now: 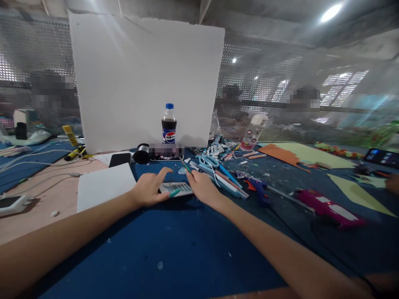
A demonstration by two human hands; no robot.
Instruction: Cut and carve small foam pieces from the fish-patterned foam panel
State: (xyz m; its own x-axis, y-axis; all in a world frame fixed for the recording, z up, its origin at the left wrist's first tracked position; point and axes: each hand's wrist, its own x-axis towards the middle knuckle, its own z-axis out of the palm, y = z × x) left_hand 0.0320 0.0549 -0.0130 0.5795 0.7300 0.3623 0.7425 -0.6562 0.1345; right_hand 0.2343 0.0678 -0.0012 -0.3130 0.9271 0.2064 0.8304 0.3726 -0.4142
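My left hand (149, 187) rests at the left end of a flat, pale rectangular thing (184, 188) with rows of grey marks, perhaps a calculator or a device. Its thumb and forefinger are spread apart, and the long green thumbnail lies over the near edge of that thing. At the right end, the fingers of my right hand (202, 187) are closed on a slim pen-like stick (183, 164) pointing up and away. What kind of stick it is cannot be made out. Light-blue scissors (207, 161) lie just beyond the right hand.
A cola bottle (169, 124) stands before a white board (146, 83). Paper scraps (222, 147) and coloured rods (227, 182) lie to the right, with a glue gun (259, 192) and a magenta tool (327, 207). White paper (104, 189) and a dark phone (120, 160) are left.
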